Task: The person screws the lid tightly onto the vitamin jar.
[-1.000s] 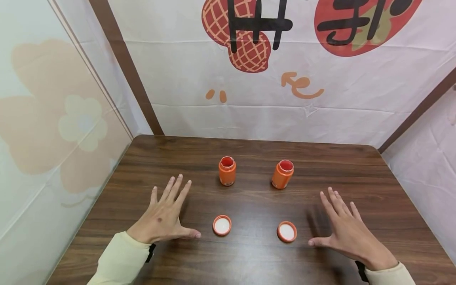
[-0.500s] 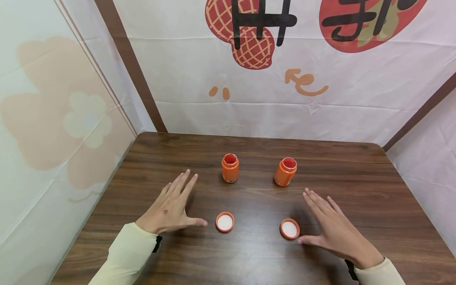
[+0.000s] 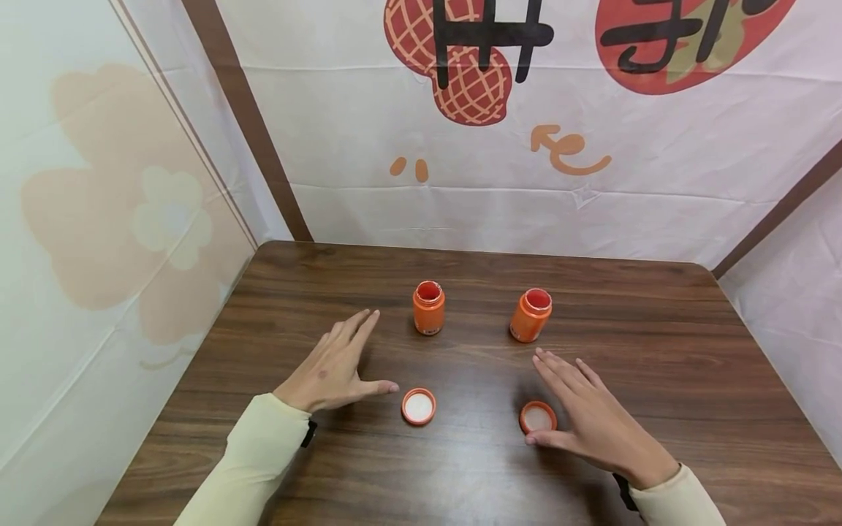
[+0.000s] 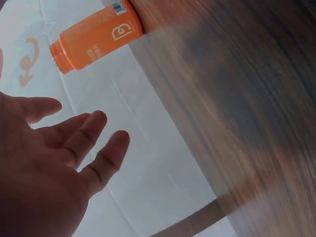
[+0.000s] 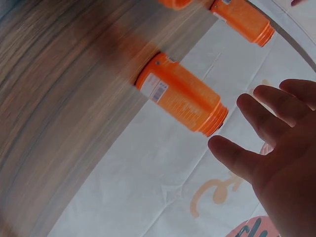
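Two orange bottles without caps stand upright on the table, the left bottle [image 3: 429, 315] and the right bottle [image 3: 528, 323]. Nearer the person lie two orange caps, white insides up: the left cap [image 3: 418, 406] and the right cap [image 3: 538, 419]. My left hand [image 3: 335, 369] hovers with spread fingers, its thumb tip just left of the left cap. Over the right side of the right cap reaches my right hand [image 3: 588, 416], its thumb covering the cap's near edge in the head view; contact cannot be told. Neither hand holds anything.
The brown wood-grain table [image 3: 460, 482] has rounded far corners. Behind it hangs a white printed cloth [image 3: 342, 212], and more cloth [image 3: 131, 307] encloses the left side. Dark bands show at both wrists.
My right hand has moved left, from beside the right cap to over it. The left hand has shifted right, closer to the left cap. Bottles and caps stay in place; the view shifts slightly.
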The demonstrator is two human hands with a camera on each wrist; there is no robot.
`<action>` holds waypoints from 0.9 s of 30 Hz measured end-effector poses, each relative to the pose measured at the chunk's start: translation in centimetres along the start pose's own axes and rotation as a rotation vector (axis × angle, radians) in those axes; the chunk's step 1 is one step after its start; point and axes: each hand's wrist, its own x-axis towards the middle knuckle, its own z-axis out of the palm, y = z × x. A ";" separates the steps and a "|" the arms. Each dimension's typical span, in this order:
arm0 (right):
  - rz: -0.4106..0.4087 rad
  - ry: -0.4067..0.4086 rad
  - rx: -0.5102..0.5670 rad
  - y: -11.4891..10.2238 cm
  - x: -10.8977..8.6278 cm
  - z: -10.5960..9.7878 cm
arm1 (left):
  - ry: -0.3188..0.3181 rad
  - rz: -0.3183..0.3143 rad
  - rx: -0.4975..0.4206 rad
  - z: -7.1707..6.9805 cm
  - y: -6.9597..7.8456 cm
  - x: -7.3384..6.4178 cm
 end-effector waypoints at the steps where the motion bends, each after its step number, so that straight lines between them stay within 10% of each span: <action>1: -0.002 -0.002 0.002 -0.1 0.2 0.1 | 0.006 0.001 -0.005 0.1 0.0 0.2; 27: -0.104 -0.078 0.071 -4.7 5.0 4.1 | 0.003 -0.122 -0.225 2.7 -0.1 5.6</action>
